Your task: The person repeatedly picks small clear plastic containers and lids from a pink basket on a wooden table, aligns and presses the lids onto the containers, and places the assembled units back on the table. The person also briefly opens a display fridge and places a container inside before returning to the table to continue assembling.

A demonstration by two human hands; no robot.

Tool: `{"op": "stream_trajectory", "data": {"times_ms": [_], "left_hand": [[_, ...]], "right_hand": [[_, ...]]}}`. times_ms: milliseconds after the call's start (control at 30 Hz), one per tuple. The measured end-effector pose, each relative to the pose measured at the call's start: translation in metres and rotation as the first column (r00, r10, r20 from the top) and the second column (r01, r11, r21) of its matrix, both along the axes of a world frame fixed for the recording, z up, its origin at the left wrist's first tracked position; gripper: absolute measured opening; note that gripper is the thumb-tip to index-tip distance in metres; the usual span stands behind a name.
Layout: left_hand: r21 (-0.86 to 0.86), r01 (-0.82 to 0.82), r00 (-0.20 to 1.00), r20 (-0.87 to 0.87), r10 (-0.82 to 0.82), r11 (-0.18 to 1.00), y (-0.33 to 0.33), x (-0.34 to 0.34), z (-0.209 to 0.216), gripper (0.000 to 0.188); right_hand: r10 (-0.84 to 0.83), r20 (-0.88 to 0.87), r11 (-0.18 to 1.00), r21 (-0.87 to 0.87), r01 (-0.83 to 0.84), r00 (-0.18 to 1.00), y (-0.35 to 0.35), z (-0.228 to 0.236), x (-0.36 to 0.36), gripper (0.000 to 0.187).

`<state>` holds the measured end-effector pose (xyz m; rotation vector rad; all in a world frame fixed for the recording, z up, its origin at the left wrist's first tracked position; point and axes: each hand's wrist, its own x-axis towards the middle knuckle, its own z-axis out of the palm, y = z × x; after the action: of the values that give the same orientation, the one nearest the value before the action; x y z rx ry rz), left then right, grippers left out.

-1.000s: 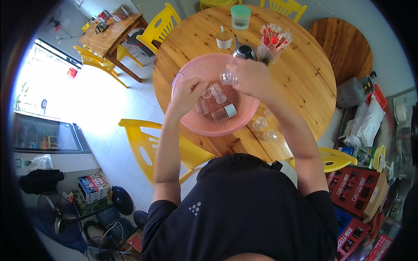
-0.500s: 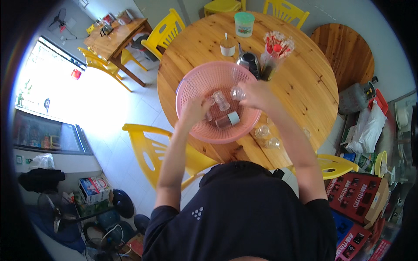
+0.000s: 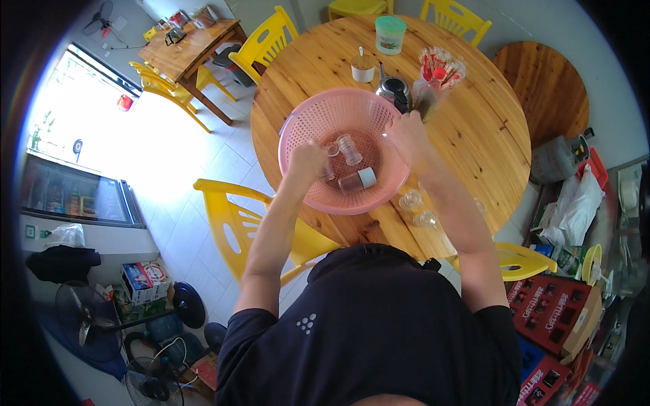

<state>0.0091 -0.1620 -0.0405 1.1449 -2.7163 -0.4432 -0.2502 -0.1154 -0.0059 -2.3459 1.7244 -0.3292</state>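
A pink perforated plastic basket (image 3: 318,107) sits at the near side of the round wooden table. Inside lie a stack of small clear glasses (image 3: 349,149) and a clear jar with a white lid (image 3: 357,180). My left hand (image 3: 307,164) reaches over the basket's left side, its fingers closed on a small clear glass (image 3: 328,170). Over the right rim is my right hand (image 3: 409,141), fingers curled together. What it holds is mostly hidden behind the fingers; a shiny clear edge shows beside them. Several small clear glasses (image 3: 424,218) stand on the table by my right forearm.
Beyond the basket stand a metal kettle (image 3: 394,91), a white cup with a spoon (image 3: 363,69), a green-lidded tub (image 3: 390,35) and a holder of red-and-white wrapped items (image 3: 440,68). Yellow chairs (image 3: 233,227) surround the round table (image 3: 487,135). Red crates (image 3: 552,308) stand at right.
My right hand has shifted right to the basket's rim, and the clear glass in its fingers is now mostly hidden. My left hand stays in the basket. The whole view has shifted slightly.
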Motion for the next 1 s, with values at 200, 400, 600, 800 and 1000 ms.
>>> {"op": "stream_trajectory", "data": {"times_ms": [200, 400, 600, 800, 1000], "left_hand": [[0.195, -0.127, 0.926, -0.327, 0.187, 0.973, 0.012, 0.016, 0.089, 0.027], [-0.255, 0.742, -0.264, -0.961, -0.08, 0.62, 0.039, 0.073, 0.185, 0.036], [0.165, -0.162, 0.724, -0.65, 0.231, 0.973, 0.0, 0.003, 0.015, 0.014], [0.825, 0.303, 0.457, -0.566, 0.687, 0.478, 0.039, 0.002, 0.008, 0.03], [0.38, 0.0, 0.558, -0.768, 0.315, 0.925, 0.074, -0.034, 0.041, 0.033]], "right_hand": [[-0.116, 0.02, 0.981, -0.152, 0.118, 0.993, 0.017, 0.053, -0.01, 0.061], [0.172, 0.959, 0.946, -0.098, -0.308, 0.225, 0.037, 0.13, -0.049, 0.057], [-0.239, 0.815, 0.919, 0.366, -0.148, 0.527, 0.015, 0.01, -0.006, 0.056], [0.031, 0.711, 0.998, 0.017, -0.061, 0.702, 0.06, -0.03, 0.015, 0.053], [-0.022, 0.84, 0.998, 0.054, -0.043, 0.542, 0.095, -0.022, 0.036, 0.056]]}}
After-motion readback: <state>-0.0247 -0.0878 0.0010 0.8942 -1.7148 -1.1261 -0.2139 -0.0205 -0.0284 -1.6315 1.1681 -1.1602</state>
